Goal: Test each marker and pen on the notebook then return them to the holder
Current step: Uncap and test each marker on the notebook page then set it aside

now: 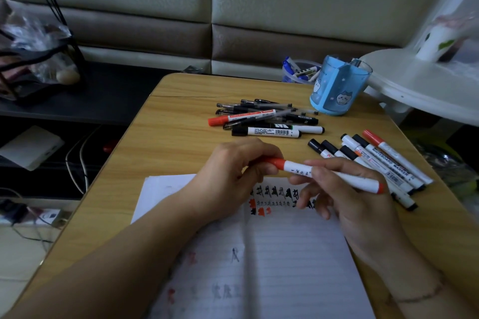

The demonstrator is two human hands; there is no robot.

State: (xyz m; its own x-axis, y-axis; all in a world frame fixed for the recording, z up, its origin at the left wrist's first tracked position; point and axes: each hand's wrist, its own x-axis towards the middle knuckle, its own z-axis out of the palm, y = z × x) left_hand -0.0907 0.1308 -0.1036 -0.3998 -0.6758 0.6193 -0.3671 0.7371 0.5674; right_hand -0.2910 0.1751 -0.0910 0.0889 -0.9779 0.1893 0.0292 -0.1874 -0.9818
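The marker [329, 175] lay left-right above the notebook [272, 261], left hand [233, 176] gripping its red cap, right hand [344, 189] pinching the barrel

A clear plastic bag [36, 52] sits on a dark shelf [108, 90] left of the wooden table [181, 137].

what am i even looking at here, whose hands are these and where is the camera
There is no machine. A person wears one camera on the head, looking down at their own two hands over a wooden table. The left hand grips the red cap end of a red marker; the right hand holds its white barrel. Under them lies an open notebook with black and red test scribbles. Behind are a pile of pens and markers, a row of whiteboard markers on the right, and a blue holder.
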